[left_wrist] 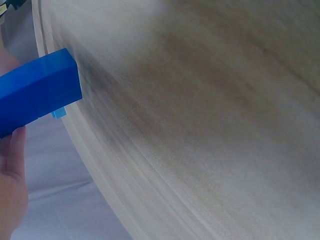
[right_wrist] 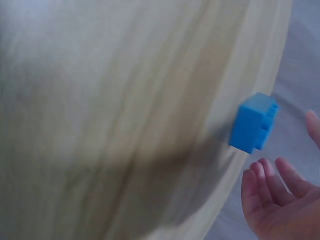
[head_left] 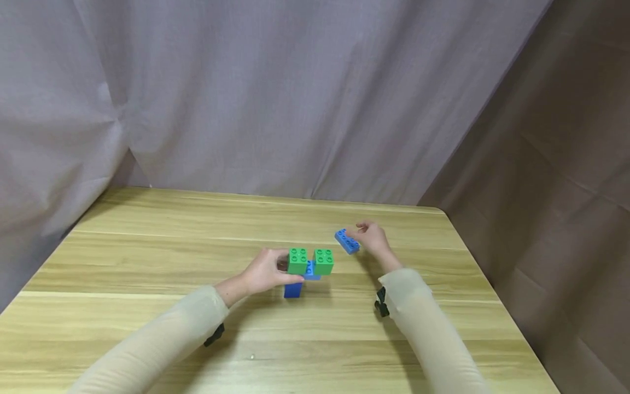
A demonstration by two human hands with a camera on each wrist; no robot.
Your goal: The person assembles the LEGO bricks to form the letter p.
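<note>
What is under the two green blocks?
Under the two green blocks sits a light blue brick, and a darker blue block stands below on the table. The left hand hides part of it.

A staged recording corner is shown: a pale wood-grain counter [head_left: 147,262] is closed in behind and on both sides by hung grey-mauve cloth drapes [head_left: 275,93], with toy plastic building bricks [head_left: 310,261] set out.

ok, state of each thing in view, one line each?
left hand: grips the block stack
block stack: upright on the table, two green bricks on top, blue below
right hand: fingers by the loose blue brick, grip unclear
loose blue brick: apart from the stack, tilted
table: wooden, bears the stack
</note>
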